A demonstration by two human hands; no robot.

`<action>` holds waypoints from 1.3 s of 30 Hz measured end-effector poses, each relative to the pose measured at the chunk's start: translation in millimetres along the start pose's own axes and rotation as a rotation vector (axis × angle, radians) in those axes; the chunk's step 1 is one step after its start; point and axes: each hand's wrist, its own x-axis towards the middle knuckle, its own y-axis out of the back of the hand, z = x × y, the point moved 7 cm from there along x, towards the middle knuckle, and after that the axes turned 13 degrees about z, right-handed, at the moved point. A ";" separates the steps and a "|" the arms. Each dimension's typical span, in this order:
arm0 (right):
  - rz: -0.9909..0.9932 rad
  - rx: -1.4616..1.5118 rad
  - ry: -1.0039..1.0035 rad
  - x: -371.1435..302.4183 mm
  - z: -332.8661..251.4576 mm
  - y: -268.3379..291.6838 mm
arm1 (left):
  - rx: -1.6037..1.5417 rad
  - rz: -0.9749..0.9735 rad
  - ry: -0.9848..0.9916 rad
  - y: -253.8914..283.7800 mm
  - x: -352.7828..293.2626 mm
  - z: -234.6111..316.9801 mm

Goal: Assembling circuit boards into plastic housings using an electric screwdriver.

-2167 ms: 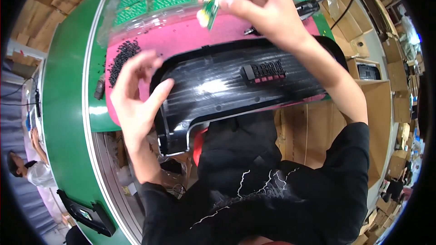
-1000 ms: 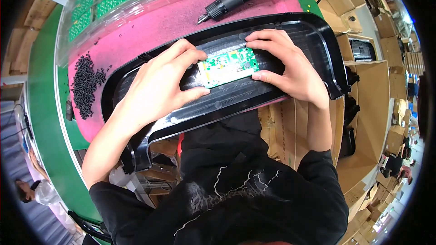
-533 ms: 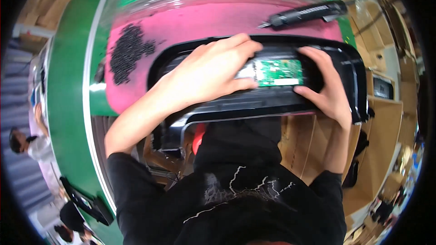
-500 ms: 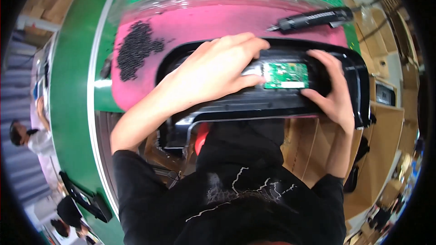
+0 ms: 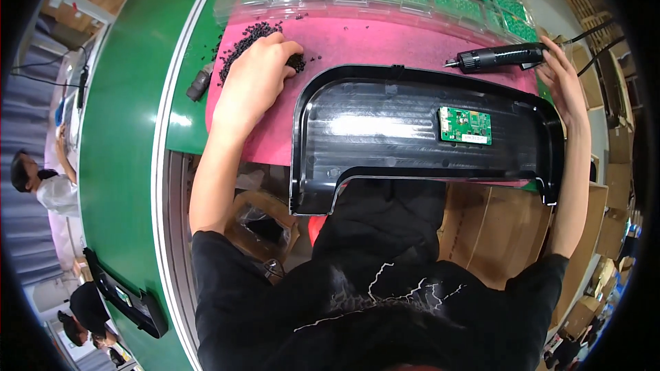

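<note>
My left hand (image 5: pixel 258 75) is over a pile of small black screws (image 5: pixel 250 36); its fingers are bent and drawn together at the pile, with the fingertips partly hidden. My right hand (image 5: pixel 565 86) reaches up to a black electric screwdriver (image 5: pixel 496 57), its fingers stretched out at the tool's rear end near the cord. The tool lies on its side, bit toward the left. Between my forearms rests a long black plastic housing (image 5: pixel 385 148), hollow side up. Inside it, right of the middle, lies a green circuit board (image 5: pixel 465 126) that neither hand touches.
A pink mat (image 5: pixel 385 38) covers the green bench. Clear trays (image 5: pixel 385 7) of green circuit boards line the far side. A small dark object (image 5: pixel 199 84) sits left of the mat. Cardboard boxes (image 5: pixel 498 223) stand below the bench edge. Other people are far left.
Both hands have left the circuit board, which stays in the housing. My left hand has moved left to the screw pile, my right hand out to the screwdriver's rear end. The view has shifted.
</note>
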 end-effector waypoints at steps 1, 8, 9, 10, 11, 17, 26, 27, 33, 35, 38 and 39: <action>-0.116 0.214 -0.237 1.1 6.5 -12.4 | -0.028 0.030 0.003 -2.1 0.6 -2.8; 0.338 0.520 0.540 -41.5 -72.4 -75.6 | -0.094 0.145 -0.037 -0.6 3.4 -9.0; 0.161 0.523 0.388 -48.3 -71.4 -97.5 | -0.105 0.138 -0.018 0.6 4.7 -9.2; -0.008 0.522 0.234 -56.4 -66.4 -116.4 | -0.118 0.136 -0.035 1.6 6.8 -7.5; -0.129 0.673 0.106 -58.0 -59.1 -129.0 | -0.105 0.144 -0.051 3.6 8.9 -5.0; -0.184 0.989 0.078 -78.6 -88.5 -129.5 | -0.343 0.208 -0.014 21.3 22.8 42.9; -0.200 1.385 0.076 -138.4 -134.0 -100.3 | -0.926 0.024 -0.066 24.7 45.2 149.4; -0.207 1.405 0.087 -141.5 -135.7 -94.8 | -0.935 0.024 -0.069 23.2 45.3 151.8; -0.273 1.351 0.269 -164.1 -146.1 -72.0 | -1.155 -0.047 -0.043 0.4 43.0 157.8; -0.276 1.276 0.360 -173.0 -153.9 -60.7 | -1.143 -0.112 -0.037 -8.5 44.0 157.7; -0.256 1.234 0.457 -179.1 -158.1 -50.0 | -1.107 -0.146 -0.089 -16.3 41.8 161.3; -0.282 1.237 0.471 -179.0 -158.4 -49.2 | -1.085 -0.124 -0.173 -13.5 40.5 165.2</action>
